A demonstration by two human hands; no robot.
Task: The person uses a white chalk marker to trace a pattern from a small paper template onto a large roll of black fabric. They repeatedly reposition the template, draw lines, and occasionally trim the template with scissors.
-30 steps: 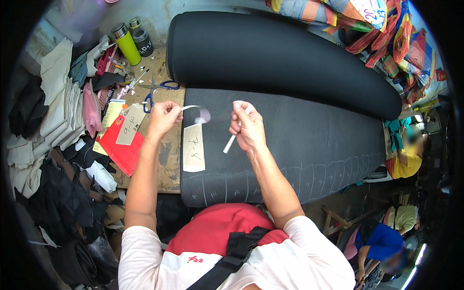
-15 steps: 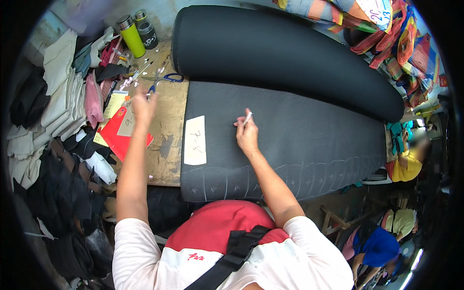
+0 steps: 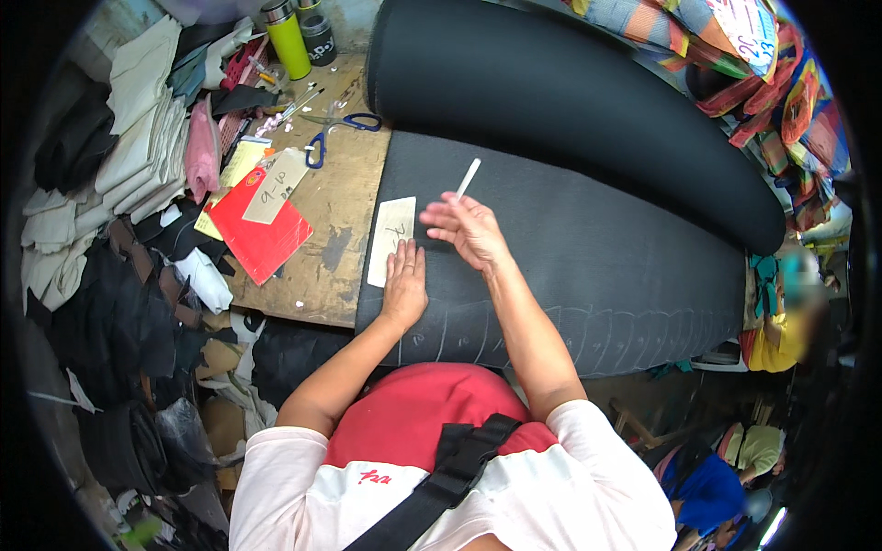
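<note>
Note left hand [image 3: 405, 286] moved from beside the red card [image 3: 262, 234] in the earlier head-camera frame to the cream paper slip [image 3: 388, 230], with the whole view shifted slightly too. Find left hand flat, fingers extended over the slip's lower right part, with nothing visible in grasp. Find right hand [image 3: 467, 230] near it, above the dark cloth [image 3: 570, 239], fingers loosely spread and partly blurred, with a slim white stick [image 3: 469, 177] lodged by the thumb and pointing away from the body; exact hold unclear.

Locate slip on the cloth, near its left edge, close to bare wood of the table [image 3: 344, 275]. Judge chief risk as skewing of the slip, from pressure on one side only. Judge rucking of the cloth possible, from drag under the left palm. Rate dropping of the stick plausible, given such a loose hold. Flag smudging of white lines [image 3: 551, 340] along the near edge, from rubbing by either forearm. Rate lower: snagging on blue-handled scissors [image 3: 333, 125], lying with handles spread, during any careless reach leftward.
</note>
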